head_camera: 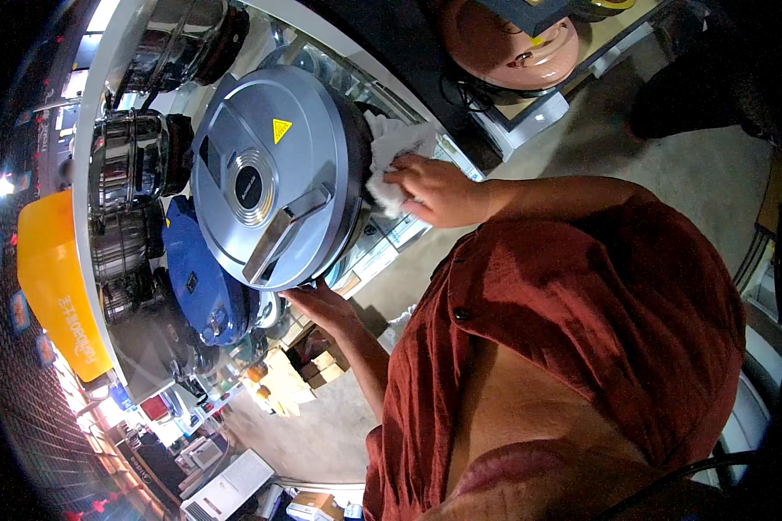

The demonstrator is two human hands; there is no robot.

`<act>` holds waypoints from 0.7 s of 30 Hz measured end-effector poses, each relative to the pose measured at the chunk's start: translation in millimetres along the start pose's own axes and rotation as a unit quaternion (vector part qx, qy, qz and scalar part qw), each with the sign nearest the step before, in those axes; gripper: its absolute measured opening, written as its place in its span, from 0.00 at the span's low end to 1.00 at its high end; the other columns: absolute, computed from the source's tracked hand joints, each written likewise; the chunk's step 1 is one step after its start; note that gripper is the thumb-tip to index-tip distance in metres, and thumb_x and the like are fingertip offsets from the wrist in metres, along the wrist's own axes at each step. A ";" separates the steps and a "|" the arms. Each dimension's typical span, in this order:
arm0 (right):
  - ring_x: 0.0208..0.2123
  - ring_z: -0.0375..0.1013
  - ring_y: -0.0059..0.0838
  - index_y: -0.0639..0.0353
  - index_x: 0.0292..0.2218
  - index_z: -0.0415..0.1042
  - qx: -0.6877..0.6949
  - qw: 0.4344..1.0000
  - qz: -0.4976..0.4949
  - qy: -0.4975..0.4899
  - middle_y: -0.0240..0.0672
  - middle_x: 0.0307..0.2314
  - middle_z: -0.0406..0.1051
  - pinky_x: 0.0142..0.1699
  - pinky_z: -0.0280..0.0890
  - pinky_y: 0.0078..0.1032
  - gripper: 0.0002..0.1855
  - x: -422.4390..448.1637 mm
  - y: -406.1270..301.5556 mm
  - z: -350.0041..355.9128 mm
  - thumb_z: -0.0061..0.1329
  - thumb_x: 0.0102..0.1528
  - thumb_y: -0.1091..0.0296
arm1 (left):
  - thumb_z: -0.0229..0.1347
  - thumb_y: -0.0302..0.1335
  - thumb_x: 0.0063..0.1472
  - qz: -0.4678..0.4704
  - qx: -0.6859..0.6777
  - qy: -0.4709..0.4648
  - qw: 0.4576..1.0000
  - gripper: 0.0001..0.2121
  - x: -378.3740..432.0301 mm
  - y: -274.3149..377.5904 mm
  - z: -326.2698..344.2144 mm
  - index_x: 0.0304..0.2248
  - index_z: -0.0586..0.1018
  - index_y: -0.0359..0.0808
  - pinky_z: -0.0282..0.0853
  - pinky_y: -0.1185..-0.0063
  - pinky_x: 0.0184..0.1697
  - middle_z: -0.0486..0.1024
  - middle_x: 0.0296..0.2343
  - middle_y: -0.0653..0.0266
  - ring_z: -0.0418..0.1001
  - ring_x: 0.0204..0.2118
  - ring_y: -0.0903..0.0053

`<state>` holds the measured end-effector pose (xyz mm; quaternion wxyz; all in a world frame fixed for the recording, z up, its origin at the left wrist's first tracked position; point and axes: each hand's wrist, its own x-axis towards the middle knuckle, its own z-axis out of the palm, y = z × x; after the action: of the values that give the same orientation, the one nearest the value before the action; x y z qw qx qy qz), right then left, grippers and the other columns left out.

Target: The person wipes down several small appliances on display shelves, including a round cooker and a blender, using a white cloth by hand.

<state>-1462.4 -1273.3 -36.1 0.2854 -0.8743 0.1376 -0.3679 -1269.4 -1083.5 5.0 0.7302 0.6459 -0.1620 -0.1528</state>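
Observation:
A round grey electric baking pan (234,130) with a bar handle and a yellow warning sticker is tilted up before me, its lid facing away from my body. My left hand (322,306) holds its lower rim near the handle; the fingertips are hidden behind the rim. A crumpled white cloth (394,146) is bunched in my right hand (436,192), against the pan's dark side. Just beyond the pan, a blue round electric pan (202,280) stands on the glass display case (391,228).
Several glass-and-steel pots (127,156) line the far side of the case. An orange box (58,280) bearing writing stands behind its pale frame. A pink round appliance (515,52) sits on another counter. Cardboard boxes (322,371) and a white appliance (228,485) rest lower down.

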 end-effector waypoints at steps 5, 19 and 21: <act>0.34 0.68 0.46 0.65 0.36 0.62 -0.002 0.997 0.072 0.005 0.46 0.33 0.61 0.38 0.66 0.36 0.23 20.3 4.1 16.1 0.58 0.40 0.69 | 0.38 0.53 0.63 0.008 -0.023 0.018 1.000 0.34 4.6 -11.8 2.6 0.60 0.49 0.41 0.41 0.52 0.60 0.47 0.59 0.54 0.45 0.61 0.58; 0.34 0.72 0.47 0.63 0.40 0.61 -0.054 0.987 0.151 0.010 0.43 0.29 0.69 0.37 0.67 0.36 0.29 77.8 54.0 7.8 0.61 0.39 0.68 | 0.42 0.51 0.62 0.015 0.028 0.058 0.998 0.29 15.1 -18.7 22.2 0.52 0.58 0.36 0.61 0.64 0.50 0.60 0.46 0.56 0.59 0.50 0.67; 0.33 0.74 0.49 0.63 0.41 0.64 -0.057 0.972 0.216 -0.073 0.47 0.29 0.73 0.37 0.69 0.41 0.25 80.0 50.2 1.7 0.56 0.40 0.70 | 0.45 0.49 0.62 0.027 0.067 0.058 0.996 0.27 8.3 -20.3 14.7 0.50 0.59 0.35 0.61 0.66 0.49 0.61 0.42 0.59 0.61 0.47 0.71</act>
<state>-1407.4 -1348.8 -22.0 0.3166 -0.8632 0.3226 -0.2247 -1268.6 -1102.6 -13.2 0.6973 0.6965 -0.1467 -0.0846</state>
